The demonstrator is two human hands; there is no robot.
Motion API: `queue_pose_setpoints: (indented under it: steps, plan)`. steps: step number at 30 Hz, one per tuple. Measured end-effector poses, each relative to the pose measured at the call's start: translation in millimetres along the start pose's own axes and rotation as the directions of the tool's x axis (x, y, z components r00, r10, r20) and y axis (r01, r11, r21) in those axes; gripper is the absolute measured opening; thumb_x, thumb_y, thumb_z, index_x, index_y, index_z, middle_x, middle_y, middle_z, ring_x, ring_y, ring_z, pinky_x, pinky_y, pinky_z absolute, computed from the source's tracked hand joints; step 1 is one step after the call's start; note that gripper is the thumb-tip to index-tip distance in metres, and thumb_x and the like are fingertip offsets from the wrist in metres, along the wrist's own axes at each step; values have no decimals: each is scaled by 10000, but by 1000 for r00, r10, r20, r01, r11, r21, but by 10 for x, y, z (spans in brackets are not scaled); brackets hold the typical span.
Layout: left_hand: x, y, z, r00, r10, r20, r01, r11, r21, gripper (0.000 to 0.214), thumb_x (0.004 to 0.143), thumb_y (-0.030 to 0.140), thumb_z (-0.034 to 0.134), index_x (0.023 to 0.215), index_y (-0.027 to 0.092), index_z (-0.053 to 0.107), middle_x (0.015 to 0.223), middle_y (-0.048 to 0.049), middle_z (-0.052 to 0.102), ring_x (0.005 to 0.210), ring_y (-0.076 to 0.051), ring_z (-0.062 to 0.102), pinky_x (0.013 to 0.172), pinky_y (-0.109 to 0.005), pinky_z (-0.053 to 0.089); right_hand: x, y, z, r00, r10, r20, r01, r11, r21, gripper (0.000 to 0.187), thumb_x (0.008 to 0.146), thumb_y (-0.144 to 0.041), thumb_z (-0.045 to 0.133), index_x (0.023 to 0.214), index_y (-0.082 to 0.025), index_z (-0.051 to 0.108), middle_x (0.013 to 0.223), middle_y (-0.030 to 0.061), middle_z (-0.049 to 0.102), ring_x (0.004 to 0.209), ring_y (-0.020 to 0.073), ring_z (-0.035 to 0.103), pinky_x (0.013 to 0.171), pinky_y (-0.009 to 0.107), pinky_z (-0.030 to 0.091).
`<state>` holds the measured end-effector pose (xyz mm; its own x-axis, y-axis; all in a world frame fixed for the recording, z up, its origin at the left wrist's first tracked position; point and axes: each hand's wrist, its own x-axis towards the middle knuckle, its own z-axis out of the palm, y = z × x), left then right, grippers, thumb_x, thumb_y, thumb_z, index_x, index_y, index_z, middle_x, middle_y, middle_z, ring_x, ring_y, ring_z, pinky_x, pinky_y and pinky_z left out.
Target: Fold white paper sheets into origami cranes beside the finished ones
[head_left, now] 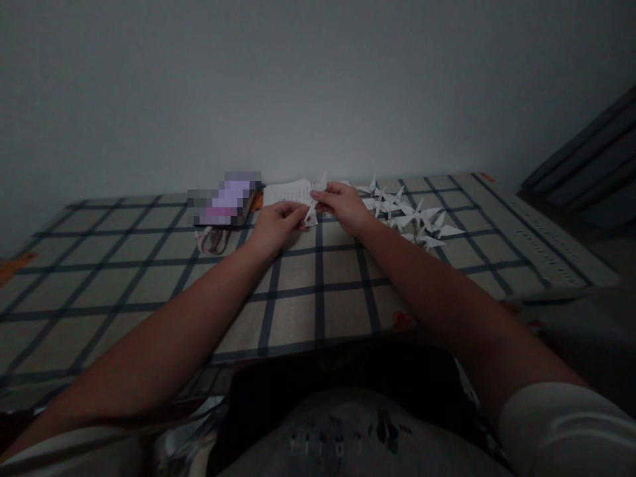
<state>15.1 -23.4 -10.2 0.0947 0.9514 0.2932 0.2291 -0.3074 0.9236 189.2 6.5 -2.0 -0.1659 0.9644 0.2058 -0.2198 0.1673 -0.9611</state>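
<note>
Both my arms reach forward over a checked cloth [298, 298]. My left hand [275, 225] and my right hand [342, 205] meet at a small folded white paper piece [313, 211], each pinching a part of it with closed fingers. Just behind the hands lies a stack of white paper sheets [288, 192]. To the right of my right hand, several folded white paper cranes [412, 218] lie scattered on the cloth.
A blurred purple object [226, 199] lies left of the paper stack, with a looped cord [211, 240] in front of it. A plain wall [298, 86] rises right behind. The cloth's edge drops off at the right, beside dark furniture [586, 165].
</note>
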Motion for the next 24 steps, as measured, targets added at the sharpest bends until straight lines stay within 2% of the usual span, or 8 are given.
queue_pose_setpoints:
  steps: [4, 6, 9, 14, 19, 24]
  plan:
    - [-21, 16, 23, 1000, -7, -15, 7, 1000, -29, 254, 756, 416, 772, 764, 165, 735, 653, -20, 683, 614, -146, 593, 637, -262, 491, -6, -7, 8, 1000, -23, -14, 23, 999, -50, 254, 732, -327, 823, 729, -171, 622, 686, -17, 642, 634, 97, 588, 647, 237, 509]
    - [-33, 18, 44, 999, -41, -17, 39, 994, -97, 269, 733, 419, 785, 781, 158, 739, 695, -26, 702, 638, -149, 616, 660, -274, 527, -6, -11, 2, 999, -35, -21, 33, 996, -84, 250, 734, -327, 816, 727, -168, 624, 671, -20, 643, 620, 93, 583, 632, 231, 500]
    - [-46, 23, 67, 994, -108, 24, 110, 969, -221, 343, 684, 448, 818, 815, 138, 751, 798, -51, 739, 710, -158, 657, 719, -301, 580, 2, -6, -20, 998, -59, -19, 56, 989, -135, 252, 738, -341, 809, 735, -165, 629, 654, -25, 640, 603, 91, 577, 605, 223, 476]
    - [-44, 23, 70, 988, -143, 63, 155, 933, -324, 392, 632, 481, 866, 790, 140, 758, 786, -46, 733, 711, -139, 656, 728, -285, 595, 6, 13, -46, 997, -78, -5, 76, 981, -179, 262, 763, -366, 791, 732, -169, 620, 669, -21, 648, 622, 95, 589, 621, 227, 472]
    - [-46, 41, 61, 992, -111, 53, 121, 957, -265, 406, 623, 499, 875, 792, 149, 760, 792, -50, 742, 712, -148, 660, 723, -287, 587, -19, 4, -41, 997, -80, 15, 81, 972, -219, 302, 754, -362, 812, 677, -173, 589, 641, -23, 623, 619, 96, 575, 616, 230, 463]
    - [-32, 21, 20, 998, -67, 13, 69, 988, -141, 318, 672, 458, 821, 716, 157, 729, 704, -39, 717, 629, -144, 626, 640, -269, 532, -8, 32, -34, 998, 1, 63, 6, 995, -100, 317, 722, -381, 839, 698, -169, 604, 695, -18, 636, 661, 95, 594, 644, 224, 501]
